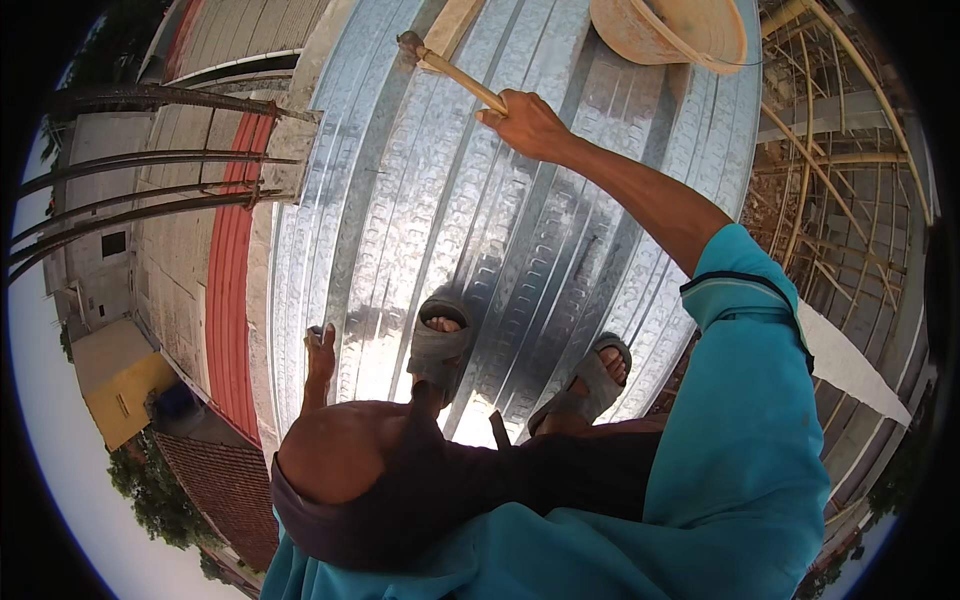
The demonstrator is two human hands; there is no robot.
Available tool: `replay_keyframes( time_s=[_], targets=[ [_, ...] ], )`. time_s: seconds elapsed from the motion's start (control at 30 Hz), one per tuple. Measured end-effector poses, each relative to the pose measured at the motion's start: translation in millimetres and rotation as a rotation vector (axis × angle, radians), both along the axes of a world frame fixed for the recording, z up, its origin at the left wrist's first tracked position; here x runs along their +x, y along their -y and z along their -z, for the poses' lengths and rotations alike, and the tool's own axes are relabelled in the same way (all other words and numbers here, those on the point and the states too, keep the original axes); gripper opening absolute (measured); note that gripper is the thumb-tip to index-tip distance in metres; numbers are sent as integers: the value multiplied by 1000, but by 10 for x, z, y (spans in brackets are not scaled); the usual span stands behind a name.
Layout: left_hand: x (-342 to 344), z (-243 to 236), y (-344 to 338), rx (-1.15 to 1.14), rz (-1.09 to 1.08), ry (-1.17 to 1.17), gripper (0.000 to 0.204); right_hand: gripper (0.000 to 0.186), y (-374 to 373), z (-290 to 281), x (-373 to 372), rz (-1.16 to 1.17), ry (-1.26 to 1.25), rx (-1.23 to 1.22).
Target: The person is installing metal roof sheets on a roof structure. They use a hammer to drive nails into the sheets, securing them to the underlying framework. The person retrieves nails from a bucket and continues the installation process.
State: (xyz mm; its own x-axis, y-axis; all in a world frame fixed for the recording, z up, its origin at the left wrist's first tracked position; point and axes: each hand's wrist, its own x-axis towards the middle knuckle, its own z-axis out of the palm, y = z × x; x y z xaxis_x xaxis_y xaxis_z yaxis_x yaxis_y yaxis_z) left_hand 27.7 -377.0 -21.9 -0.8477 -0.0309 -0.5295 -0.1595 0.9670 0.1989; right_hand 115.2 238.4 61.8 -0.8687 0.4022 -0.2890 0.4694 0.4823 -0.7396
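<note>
My right hand (528,122) grips the end of a hammer's wooden handle (462,80), with the arm stretched forward. The hammer's dark head points up and left, near a wooden plank (452,28) lying on ribbed metal decking (400,240). Down by my bent left knee, my left hand (320,352) is closed at the decking's left side. Something small and dark shows at its fingertips, too small to name. Both my feet, in grey sandals (440,345), stand on the shiny sheets between the two hands.
An orange-brown basin (670,30) sits at the far right on the decking. Bare rebar rods (150,155) stick out beyond the left edge, above a red corrugated strip (228,270). Past the right edge, a drop shows bamboo scaffolding (840,170) below.
</note>
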Motion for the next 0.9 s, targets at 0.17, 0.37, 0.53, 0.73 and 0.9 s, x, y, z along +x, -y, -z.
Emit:
replay_keyframes(
  time_s=[0.17, 0.37, 0.53, 0.73, 0.9],
  targets=[
    [-70, -1837, -831, -13, 380, 186, 63, 51, 189, 488, 21, 106, 1, -244],
    [-584, -2998, -2142, -181, 759, 27, 51, 52, 269, 795, 97, 233, -6, -312],
    [-1165, -2585, -2691, -249, 1159, -28, 44, 48, 244, 838, 141, 341, -30, -296],
    [-1912, -1514, -3122, -95, 1430, -15, 42, 50, 194, 747, 151, 404, -19, -145],
    [-2510, -805, -3671, 61, 1541, -105, 42, 49, 428, 527, 20, 525, 71, -153]
  ],
)
